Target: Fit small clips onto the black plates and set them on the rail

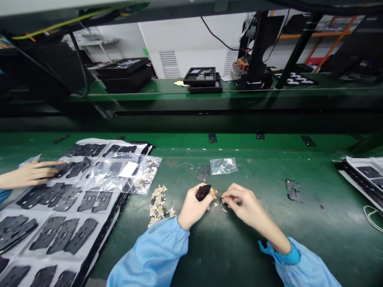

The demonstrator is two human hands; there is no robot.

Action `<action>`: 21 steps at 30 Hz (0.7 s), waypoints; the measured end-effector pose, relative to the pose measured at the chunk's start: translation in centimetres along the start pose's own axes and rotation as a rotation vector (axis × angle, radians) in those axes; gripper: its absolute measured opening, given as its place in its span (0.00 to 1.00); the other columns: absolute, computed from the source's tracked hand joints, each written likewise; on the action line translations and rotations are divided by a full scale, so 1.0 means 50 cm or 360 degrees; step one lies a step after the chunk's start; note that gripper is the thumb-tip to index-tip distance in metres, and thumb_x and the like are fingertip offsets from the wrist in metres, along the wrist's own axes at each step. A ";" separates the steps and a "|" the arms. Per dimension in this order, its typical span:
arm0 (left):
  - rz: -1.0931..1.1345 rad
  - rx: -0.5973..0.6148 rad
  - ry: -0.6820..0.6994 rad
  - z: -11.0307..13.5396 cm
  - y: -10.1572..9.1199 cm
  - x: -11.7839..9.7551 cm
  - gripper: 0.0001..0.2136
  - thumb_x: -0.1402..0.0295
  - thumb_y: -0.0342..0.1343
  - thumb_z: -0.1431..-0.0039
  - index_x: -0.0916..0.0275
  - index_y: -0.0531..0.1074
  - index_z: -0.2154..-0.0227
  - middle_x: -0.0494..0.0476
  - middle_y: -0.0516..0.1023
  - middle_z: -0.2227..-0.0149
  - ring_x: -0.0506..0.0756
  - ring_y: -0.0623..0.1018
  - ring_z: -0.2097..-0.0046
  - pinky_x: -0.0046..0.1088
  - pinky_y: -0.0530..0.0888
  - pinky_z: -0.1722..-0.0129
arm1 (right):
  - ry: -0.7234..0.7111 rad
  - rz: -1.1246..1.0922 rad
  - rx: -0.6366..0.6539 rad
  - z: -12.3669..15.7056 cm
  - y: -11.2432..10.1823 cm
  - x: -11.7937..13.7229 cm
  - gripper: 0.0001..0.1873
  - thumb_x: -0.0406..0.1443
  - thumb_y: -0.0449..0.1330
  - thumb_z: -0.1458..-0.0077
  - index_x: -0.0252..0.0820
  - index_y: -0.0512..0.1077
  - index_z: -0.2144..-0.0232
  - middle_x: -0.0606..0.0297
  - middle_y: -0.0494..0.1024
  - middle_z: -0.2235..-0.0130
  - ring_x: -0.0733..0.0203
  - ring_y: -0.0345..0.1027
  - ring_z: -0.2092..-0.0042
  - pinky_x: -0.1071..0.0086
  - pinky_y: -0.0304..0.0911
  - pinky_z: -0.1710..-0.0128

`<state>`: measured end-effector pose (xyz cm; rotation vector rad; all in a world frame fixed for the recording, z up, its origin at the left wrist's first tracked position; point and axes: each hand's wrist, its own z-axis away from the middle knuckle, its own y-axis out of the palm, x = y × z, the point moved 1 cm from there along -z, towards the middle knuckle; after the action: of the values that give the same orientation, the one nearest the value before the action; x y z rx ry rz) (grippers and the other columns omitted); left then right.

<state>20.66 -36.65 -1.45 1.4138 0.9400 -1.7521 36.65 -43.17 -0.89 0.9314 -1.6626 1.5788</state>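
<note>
My left hand is closed around a small black plate, which sticks up between thumb and fingers. A bit of yellow shows at the fingertips on its right side. Close by, my right hand pinches with thumb and forefinger just above the bench; whatever sits between those fingertips is too small to name. Under and between both hands lie a few tiny pale pieces. Left of my left hand spreads a loose pile of small beige metal-like pieces.
Another person's hand reaches onto a tray of black plates at left. A clear bag of small parts overlaps it. Single black plates and a small clear bag lie on the green bench. Another tray stands right.
</note>
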 end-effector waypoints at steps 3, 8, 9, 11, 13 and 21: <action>0.0009 0.0003 -0.0045 -0.004 -0.002 0.000 0.02 0.73 0.53 0.50 0.66 0.69 0.75 0.51 0.73 0.74 0.43 0.65 0.81 0.19 0.66 0.80 | -0.0142 0.0209 0.0192 0.003 -0.006 -0.004 0.24 0.19 0.48 0.55 0.43 0.75 0.64 0.62 0.74 0.63 0.59 0.67 0.58 0.65 0.63 0.56; 0.0040 -0.0020 -0.0068 -0.006 0.002 0.003 0.02 0.72 0.54 0.51 0.67 0.70 0.75 0.51 0.72 0.75 0.43 0.65 0.81 0.18 0.65 0.82 | 0.0035 0.0178 0.0079 -0.006 -0.009 -0.018 0.15 0.25 0.52 0.51 0.41 0.77 0.68 0.60 0.74 0.67 0.58 0.68 0.64 0.64 0.64 0.62; 0.0041 -0.0019 -0.0068 -0.006 0.003 0.004 0.03 0.72 0.55 0.51 0.67 0.70 0.74 0.51 0.72 0.75 0.43 0.65 0.81 0.18 0.65 0.82 | 0.0091 0.0067 0.0036 -0.009 -0.008 -0.019 0.12 0.28 0.53 0.49 0.40 0.76 0.68 0.60 0.74 0.68 0.58 0.68 0.66 0.65 0.64 0.64; 0.0037 0.0006 -0.0069 -0.005 0.005 0.006 0.03 0.71 0.55 0.51 0.67 0.70 0.74 0.51 0.72 0.76 0.43 0.65 0.81 0.18 0.65 0.81 | 0.0188 -0.0234 -0.0047 -0.013 -0.002 -0.018 0.09 0.32 0.56 0.48 0.38 0.75 0.67 0.60 0.75 0.67 0.59 0.69 0.66 0.66 0.66 0.65; 0.0040 0.0055 -0.0066 -0.004 0.007 0.006 0.04 0.70 0.56 0.50 0.67 0.71 0.73 0.51 0.71 0.76 0.43 0.65 0.81 0.18 0.65 0.81 | 0.0272 -0.0553 -0.0075 -0.015 0.006 -0.015 0.08 0.35 0.58 0.49 0.37 0.74 0.66 0.59 0.75 0.66 0.59 0.71 0.65 0.66 0.66 0.64; 0.0036 0.0157 -0.0008 0.002 0.011 0.008 0.07 0.67 0.56 0.48 0.66 0.71 0.72 0.51 0.71 0.75 0.44 0.66 0.80 0.19 0.66 0.82 | 0.0441 -0.0927 -0.0095 -0.012 0.026 -0.011 0.09 0.38 0.62 0.53 0.37 0.71 0.73 0.65 0.73 0.72 0.63 0.69 0.72 0.68 0.69 0.68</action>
<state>21.01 -37.03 -1.91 1.4760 0.8416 -1.8060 35.85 -42.53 -2.00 0.9987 -1.1065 1.1868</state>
